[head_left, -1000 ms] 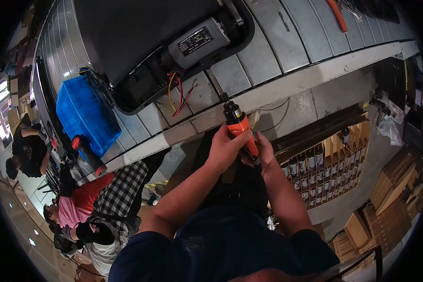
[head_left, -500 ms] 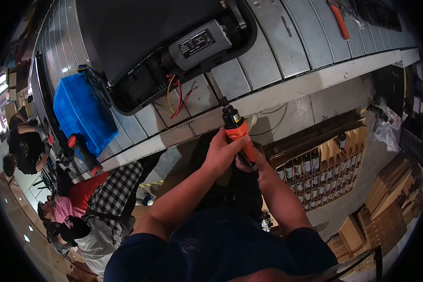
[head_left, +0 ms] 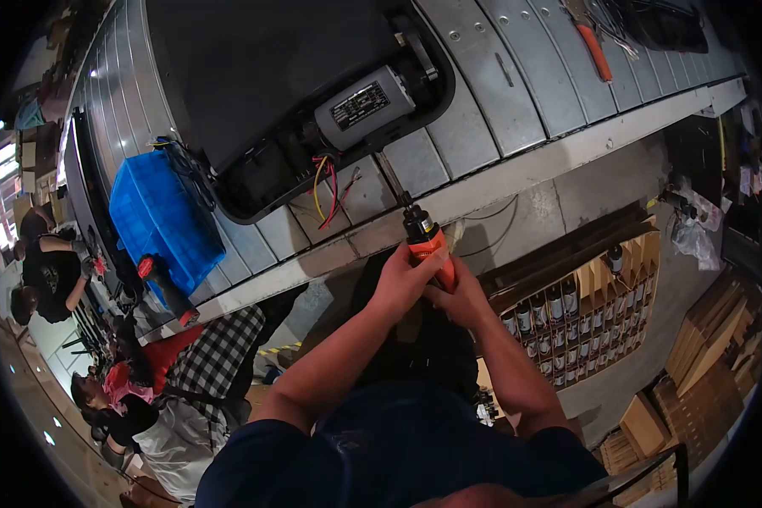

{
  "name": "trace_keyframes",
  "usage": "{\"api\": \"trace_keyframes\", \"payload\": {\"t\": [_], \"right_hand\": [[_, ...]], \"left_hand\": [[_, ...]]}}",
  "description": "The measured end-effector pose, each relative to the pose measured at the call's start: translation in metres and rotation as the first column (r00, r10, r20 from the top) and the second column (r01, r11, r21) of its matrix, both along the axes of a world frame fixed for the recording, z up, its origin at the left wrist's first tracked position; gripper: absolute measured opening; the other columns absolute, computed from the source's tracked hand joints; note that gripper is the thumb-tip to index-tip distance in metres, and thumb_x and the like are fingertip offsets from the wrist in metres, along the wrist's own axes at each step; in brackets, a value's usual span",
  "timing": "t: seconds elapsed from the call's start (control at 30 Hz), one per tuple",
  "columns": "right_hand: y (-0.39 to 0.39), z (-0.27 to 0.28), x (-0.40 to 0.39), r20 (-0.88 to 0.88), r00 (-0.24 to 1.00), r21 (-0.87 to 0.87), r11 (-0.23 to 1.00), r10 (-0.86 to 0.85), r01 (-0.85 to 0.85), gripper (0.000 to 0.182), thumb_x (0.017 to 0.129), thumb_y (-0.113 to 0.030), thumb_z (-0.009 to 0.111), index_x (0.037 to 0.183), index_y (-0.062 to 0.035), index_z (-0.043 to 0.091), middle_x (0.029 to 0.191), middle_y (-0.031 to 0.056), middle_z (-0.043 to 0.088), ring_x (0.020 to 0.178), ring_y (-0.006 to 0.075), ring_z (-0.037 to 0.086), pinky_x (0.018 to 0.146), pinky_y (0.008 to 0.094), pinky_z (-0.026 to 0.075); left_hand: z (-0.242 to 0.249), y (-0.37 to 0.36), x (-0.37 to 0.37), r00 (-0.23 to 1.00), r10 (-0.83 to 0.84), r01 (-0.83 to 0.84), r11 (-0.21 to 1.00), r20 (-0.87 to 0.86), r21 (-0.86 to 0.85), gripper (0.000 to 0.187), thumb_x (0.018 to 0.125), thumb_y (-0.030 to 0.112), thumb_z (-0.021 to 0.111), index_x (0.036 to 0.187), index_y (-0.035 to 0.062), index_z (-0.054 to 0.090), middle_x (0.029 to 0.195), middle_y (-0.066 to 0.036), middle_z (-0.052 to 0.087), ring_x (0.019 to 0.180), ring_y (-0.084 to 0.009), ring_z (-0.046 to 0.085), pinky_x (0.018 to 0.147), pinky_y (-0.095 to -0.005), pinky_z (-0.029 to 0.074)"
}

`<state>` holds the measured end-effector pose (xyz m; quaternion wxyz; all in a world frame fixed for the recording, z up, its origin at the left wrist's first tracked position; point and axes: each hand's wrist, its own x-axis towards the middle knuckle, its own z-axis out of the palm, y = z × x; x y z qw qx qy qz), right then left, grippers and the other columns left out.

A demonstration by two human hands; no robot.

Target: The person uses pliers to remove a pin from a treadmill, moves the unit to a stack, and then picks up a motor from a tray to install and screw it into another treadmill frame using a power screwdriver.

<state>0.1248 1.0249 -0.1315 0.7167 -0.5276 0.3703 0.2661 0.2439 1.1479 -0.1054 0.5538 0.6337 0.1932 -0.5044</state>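
Observation:
My left hand (head_left: 400, 282) is wrapped round an orange and black power screwdriver (head_left: 430, 245). Lower on the same tool, my right hand (head_left: 463, 298) grips its rear part. The long bit of the screwdriver points up and left, its tip at the near edge of a black machine housing (head_left: 445, 106). Inside the housing lies a grey cylindrical motor (head_left: 366, 108) with a label. Red and yellow wires (head_left: 324, 193) hang out below the motor, over the metal slats.
A blue bin (head_left: 165, 222) stands left, with a second red and black driver (head_left: 168, 290) beside it. An orange-handled tool (head_left: 595, 55) lies upper right. Below right is a box of cylinders (head_left: 565, 315); co-workers (head_left: 51, 269) are at the far left.
The view has shifted slightly, so the bench and housing appear a little lower. My right hand sits closer to my left on the screwdriver. Co-workers at the left have moved a little.

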Motion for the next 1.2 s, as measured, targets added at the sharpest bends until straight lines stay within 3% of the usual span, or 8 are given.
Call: {"api": "trace_keyframes", "payload": {"t": [0.1, 0.17, 0.23, 0.3, 0.37, 0.53, 0.97, 1.2], "right_hand": [[0.002, -0.005, 0.005, 0.062, 0.998, -0.046, 0.998, -0.027, 0.030, 0.068, 0.087, -0.020, 0.088, 0.144, -0.0068, 0.053, 0.114, 0.0070, 0.068, 0.090, 0.0151, 0.066, 0.079, 0.0337, 0.056], [0.001, 0.002, 0.010, 0.029, 0.993, 0.037, 0.993, -0.110, 0.109, 0.066, 0.087, -0.020, 0.089, 0.142, -0.0061, 0.054, 0.112, 0.0070, 0.067, 0.094, 0.0146, 0.065, 0.084, 0.0334, 0.056], [-0.008, 0.014, 0.020, -0.083, 0.994, 0.108, 0.991, -0.068, 0.076, 0.065, 0.087, -0.021, 0.089, 0.140, -0.0060, 0.055, 0.112, 0.0069, 0.068, 0.098, 0.0150, 0.065, 0.088, 0.0343, 0.055], [-0.008, 0.012, 0.020, -0.084, 0.995, 0.102, 0.993, -0.047, 0.056, 0.065, 0.087, -0.022, 0.090, 0.139, -0.0059, 0.056, 0.112, 0.0069, 0.068, 0.100, 0.0155, 0.065, 0.091, 0.0348, 0.054], [-0.003, 0.001, 0.014, 0.017, 0.999, 0.017, 0.999, -0.047, 0.047, 0.065, 0.086, -0.023, 0.090, 0.139, -0.0059, 0.056, 0.112, 0.0069, 0.069, 0.099, 0.0159, 0.065, 0.092, 0.0350, 0.054], [-0.008, 0.005, 0.019, 0.006, 1.000, -0.041, 0.999, 0.021, -0.020, 0.066, 0.086, -0.025, 0.090, 0.138, -0.0053, 0.056, 0.110, 0.0076, 0.070, 0.099, 0.0174, 0.066, 0.092, 0.0365, 0.055], [-0.023, -0.001, 0.024, 0.119, 0.991, -0.116, 0.992, 0.064, -0.050, 0.056, 0.092, -0.035, 0.082, 0.133, -0.0023, 0.060, 0.107, 0.0095, 0.070, 0.095, 0.0189, 0.066, 0.089, 0.0357, 0.054], [0.005, 0.003, 0.022, 0.054, 0.999, -0.109, 0.994, 0.000, 0.006, 0.062, 0.091, -0.037, 0.084, 0.136, -0.0024, 0.059, 0.112, 0.0120, 0.072, 0.100, 0.0201, 0.069, 0.092, 0.0370, 0.054]], "left_hand": [[0.048, 0.015, 0.061, 0.762, -0.604, 0.541, 0.792, 0.234, 0.283, 0.037, 0.098, 0.029, 0.076, 0.121, 0.0010, 0.069, 0.104, -0.009, 0.073, 0.094, -0.0240, 0.069, 0.088, -0.0364, 0.055], [0.066, 0.018, 0.110, 0.679, -0.561, 0.397, 0.823, 0.474, 0.406, 0.029, 0.102, 0.025, 0.071, 0.123, 0.0037, 0.071, 0.113, -0.014, 0.073, 0.106, -0.0216, 0.069, 0.089, -0.0384, 0.054], [0.056, 0.011, 0.170, 0.131, -0.494, 0.141, 0.867, 0.860, 0.477, 0.024, 0.103, 0.017, 0.068, 0.124, 0.0047, 0.071, 0.115, -0.016, 0.073, 0.105, -0.0295, 0.069, 0.091, -0.0406, 0.053], [0.025, -0.015, 0.221, -0.196, -0.441, 0.007, 0.892, 0.876, 0.451, 0.027, 0.107, 0.020, 0.061, 0.128, 0.0074, 0.071, 0.120, -0.016, 0.071, 0.111, -0.0342, 0.066, 0.098, -0.0440, 0.051], [-0.012, -0.031, 0.225, -0.067, -0.662, -0.052, 0.750, 0.747, 0.660, 0.032, 0.107, 0.027, 0.058, 0.125, 0.0065, 0.073, 0.122, -0.014, 0.070, 0.114, -0.0371, 0.063, 0.102, -0.0465, 0.050], [-0.009, -0.033, 0.216, 0.031, -0.658, -0.061, 0.750, 0.752, 0.659, 0.037, 0.108, 0.031, 0.052, 0.131, 0.0109, 0.072, 0.127, -0.010, 0.067, 0.118, -0.0340, 0.061, 0.106, -0.0455, 0.048], [-0.015, -0.029, 0.217, -0.062, -0.598, -0.062, 0.801, 0.799, 0.595, 0.031, 0.104, 0.022, 0.058, 0.127, 0.0074, 0.074, 0.120, -0.010, 0.068, 0.111, -0.0333, 0.063, 0.101, -0.0441, 0.049], [-0.020, -0.030, 0.216, -0.066, -0.611, -0.073, 0.791, 0.789, 0.607, 0.031, 0.104, 0.022, 0.059, 0.126, 0.0062, 0.075, 0.121, -0.012, 0.067, 0.112, -0.0331, 0.062, 0.101, -0.0440, 0.048]]}}
